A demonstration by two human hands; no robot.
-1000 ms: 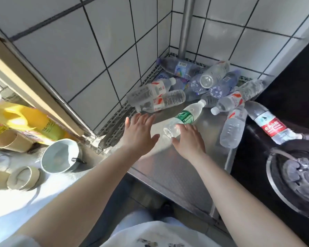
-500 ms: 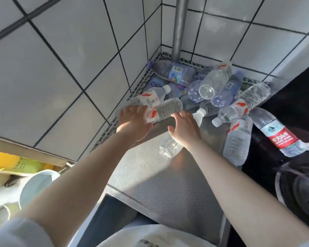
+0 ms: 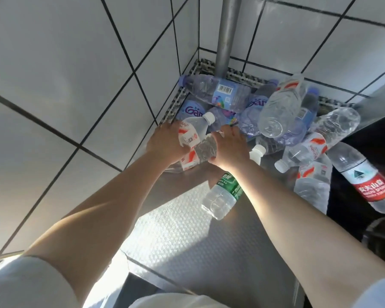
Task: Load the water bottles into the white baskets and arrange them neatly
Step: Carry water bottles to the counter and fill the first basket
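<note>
Several clear plastic water bottles lie heaped (image 3: 278, 107) in the tiled corner of a steel counter (image 3: 187, 241). My left hand (image 3: 165, 144) is closed around a white-capped bottle with a red-and-white label (image 3: 195, 127) at the near-left edge of the heap. My right hand (image 3: 230, 150) grips the clear body of a second red-and-white labelled bottle (image 3: 203, 150) just below it. A green-labelled bottle (image 3: 223, 196) lies on the counter under my right forearm. No white basket is in view.
A grey pipe (image 3: 226, 30) rises from the corner behind the heap. White tiled walls (image 3: 76, 74) close the left and back sides. A red-labelled bottle (image 3: 369, 183) lies at the counter's right edge, over a dark stove top (image 3: 378, 236).
Both hands reached forward from beside the green-labelled bottle to the heap's left edge and closed on the two red-and-white labelled bottles. The view moved closer to the corner.
</note>
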